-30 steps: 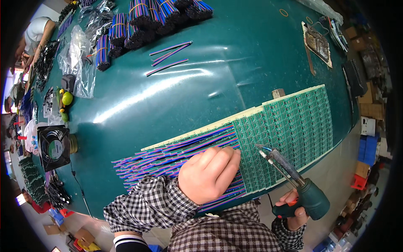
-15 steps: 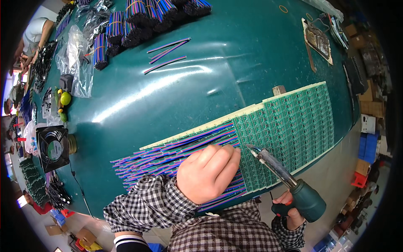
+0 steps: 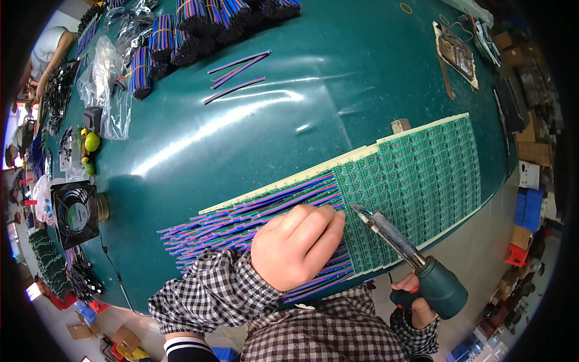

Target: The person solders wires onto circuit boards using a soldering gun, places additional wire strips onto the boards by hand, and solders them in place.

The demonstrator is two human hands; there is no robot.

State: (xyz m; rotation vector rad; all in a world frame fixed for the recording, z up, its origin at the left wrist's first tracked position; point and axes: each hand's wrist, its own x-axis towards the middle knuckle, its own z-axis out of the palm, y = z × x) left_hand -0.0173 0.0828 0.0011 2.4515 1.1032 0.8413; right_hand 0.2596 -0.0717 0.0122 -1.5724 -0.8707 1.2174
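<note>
My left hand (image 3: 295, 244) is closed, its fingers curled together over a row of multicoloured ribbon wires (image 3: 241, 218). Its fingertips come down where the wire ends meet a green circuit board panel (image 3: 416, 187); what they pinch there is hidden. In my right hand (image 3: 416, 298) is a soldering iron (image 3: 443, 288), gripped by its dark green handle. The iron's tip rests at or just above the board, a little right of the left fingertips; I cannot tell whether it touches. The wires stretch left from the board across the green table mat (image 3: 199, 151).
A small block (image 3: 400, 126) sits at the panel's far edge. Three loose ribbon wires (image 3: 238, 71) and several wire bundles (image 3: 193, 27) lie farther back. At left stands a black fan (image 3: 75, 214); at far right, a worn metal tray (image 3: 456, 57). Another person's arm (image 3: 53, 63) shows at upper left.
My left hand has shifted very slightly to the left and away from me. The soldering iron's tip has moved slightly left and up in the picture; both hands keep their grip.
</note>
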